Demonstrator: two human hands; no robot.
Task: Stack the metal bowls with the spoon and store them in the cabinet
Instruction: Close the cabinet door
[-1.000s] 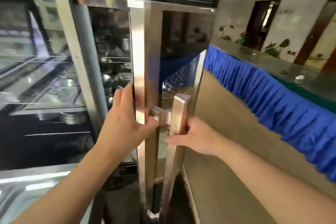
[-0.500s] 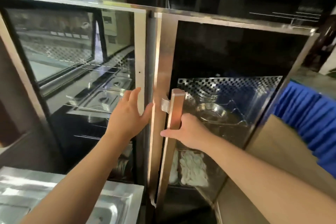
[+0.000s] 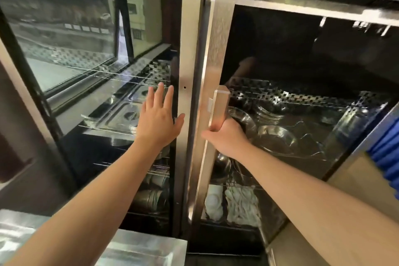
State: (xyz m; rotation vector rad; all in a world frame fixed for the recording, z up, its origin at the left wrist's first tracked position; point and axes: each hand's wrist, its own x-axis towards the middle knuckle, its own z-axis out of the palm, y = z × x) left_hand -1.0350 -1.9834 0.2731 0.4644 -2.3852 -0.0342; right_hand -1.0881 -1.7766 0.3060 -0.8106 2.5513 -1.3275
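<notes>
Dim interior, black above right hand (image 3: 226,137). Daylight glare on glass (image 3: 71,34) left of left hand (image 3: 158,119), window reflections washing it out. Bright streak down door frame (image 3: 218,54) between hands. Handle (image 3: 219,108) glows warm. Slight motion blur at top frame. Wide-angle bowing at edges. Forearms evenly lit, soft shadows.

- The left hand (image 3: 158,119) lies flat, fingers spread, on the glass of the cabinet's left door (image 3: 97,67).
- The right hand (image 3: 226,137) is wrapped around the vertical bar handle (image 3: 219,108) of the right door (image 3: 302,93).
- Behind the right glass, metal bowls (image 3: 276,140) sit on a wire shelf (image 3: 313,153).
</notes>
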